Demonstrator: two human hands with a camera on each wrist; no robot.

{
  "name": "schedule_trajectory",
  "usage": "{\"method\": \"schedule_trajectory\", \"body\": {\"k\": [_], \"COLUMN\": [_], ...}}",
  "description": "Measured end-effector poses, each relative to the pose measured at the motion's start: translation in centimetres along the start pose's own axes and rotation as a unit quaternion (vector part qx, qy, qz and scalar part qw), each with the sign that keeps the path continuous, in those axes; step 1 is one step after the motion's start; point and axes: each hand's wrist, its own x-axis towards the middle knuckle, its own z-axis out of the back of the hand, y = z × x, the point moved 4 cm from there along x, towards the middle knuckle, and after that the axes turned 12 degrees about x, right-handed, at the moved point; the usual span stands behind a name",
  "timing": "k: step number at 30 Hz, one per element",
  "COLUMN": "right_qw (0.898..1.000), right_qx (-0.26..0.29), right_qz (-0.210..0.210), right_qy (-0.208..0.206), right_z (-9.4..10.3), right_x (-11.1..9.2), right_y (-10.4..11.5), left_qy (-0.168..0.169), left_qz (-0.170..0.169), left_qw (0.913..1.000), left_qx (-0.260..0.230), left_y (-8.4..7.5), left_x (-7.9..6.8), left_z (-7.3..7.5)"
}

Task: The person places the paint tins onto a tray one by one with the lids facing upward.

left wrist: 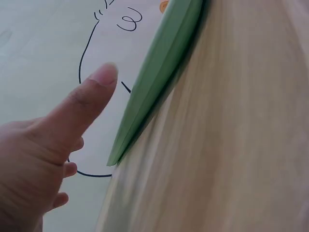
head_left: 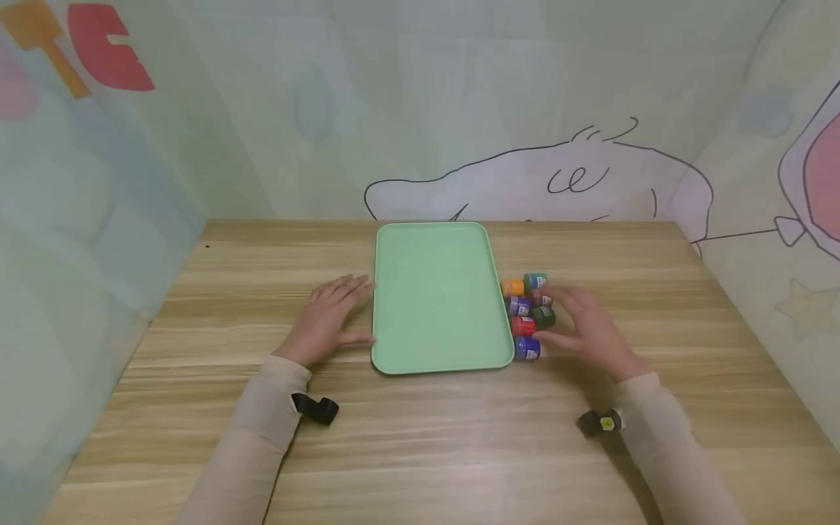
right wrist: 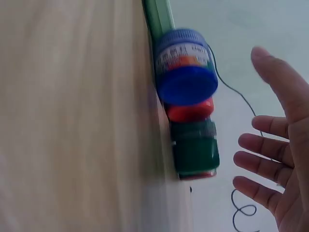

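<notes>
A light green tray [head_left: 436, 295] lies on the wooden table, its long sides running away from me. My left hand [head_left: 328, 321] is beside the tray's left edge, fingers spread and thumb extended; in the left wrist view the thumb [left wrist: 91, 94] points toward the tray's rim. Along the right edge lie several small paint jars on their sides, among them orange [head_left: 513, 288], green [head_left: 535, 280], red [head_left: 523, 326], dark green [head_left: 543, 316] and blue [head_left: 527, 348] ones. My right hand [head_left: 590, 332] is just right of them, fingers apart. In the right wrist view it grips nothing.
The wooden table [head_left: 446, 452] reaches back to a wall covering [head_left: 262, 131] printed with cartoon figures. A black wrist device [head_left: 316, 408] is on the left sleeve, and another wrist device [head_left: 599, 422] is on the right.
</notes>
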Motion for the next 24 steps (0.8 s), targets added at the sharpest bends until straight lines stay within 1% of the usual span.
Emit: {"method": "schedule_trajectory", "body": {"k": [4,6,8,10,14,18,22,24], "right_qw": [1.0,1.0,0.999,0.998,0.996,0.991,0.985,0.983], "right_qx": [0.015,0.009,-0.001,-0.015,-0.04,-0.079,-0.117,-0.131], "right_qz": [0.009,0.022,0.039,0.059,0.081,0.104,0.126,0.129], "right_qy": [-0.001,-0.001,0.002,0.006,0.012,0.013,0.008,0.006], "right_z": [-0.5,-0.9,-1.2,-1.5,-2.0,-2.4,-2.8,-3.0], "right_x": [-0.2,-0.3,-0.5,-0.7,-1.0,-1.1,-1.1,-1.0], "right_y": [1.0,1.4,1.9,2.3,3.1,3.7,4.1,4.2], "left_qy": [-0.032,-0.043,-0.048,-0.048,-0.041,-0.034,-0.027,-0.022], "left_qz": [0.0,0.0,0.0,-0.002,-0.001,0.008,0.013,0.015], "left_qw": [0.9991,0.998,0.9969,0.9959,0.9935,0.9914,0.991,0.9913], "left_qx": [-0.028,-0.045,-0.062,-0.077,-0.106,-0.126,-0.131,-0.129], "left_y": [-0.1,-0.2,-0.2,-0.3,-0.5,-0.5,-0.4,-0.4], "left_x": [0.0,0.1,0.1,0.2,0.2,0.2,0.2,0.2], "left_z": [0.0,0.0,-0.2,-0.3,-0.6,-0.8,-1.0,-1.1]}}
